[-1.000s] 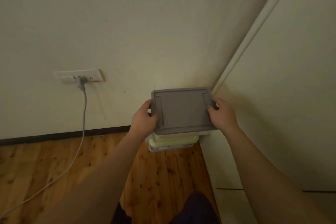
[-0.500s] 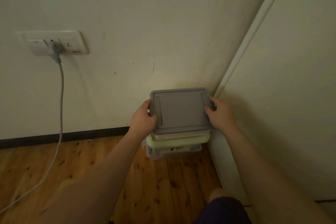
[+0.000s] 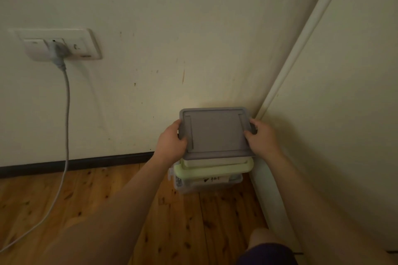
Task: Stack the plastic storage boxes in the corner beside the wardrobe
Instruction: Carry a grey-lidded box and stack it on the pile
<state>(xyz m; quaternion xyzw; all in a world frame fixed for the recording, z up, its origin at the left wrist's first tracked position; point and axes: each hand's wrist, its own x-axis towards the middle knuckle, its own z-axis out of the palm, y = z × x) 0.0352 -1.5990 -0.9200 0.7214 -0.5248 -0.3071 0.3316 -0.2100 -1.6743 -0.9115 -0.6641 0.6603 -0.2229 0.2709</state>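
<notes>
Though dim, grey-lidded box (image 3: 216, 132), rectangular.

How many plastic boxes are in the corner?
2 that I can see: the grey-lidded box on top, held by both hands, and the green-lidded box under it on the floor. The top box may hide others.

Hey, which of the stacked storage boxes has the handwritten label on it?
The lower box, the clear box with the green lid: a white label with dark handwriting shows on its front. The grey-lidded box above it, held by both hands, shows no label.
</notes>
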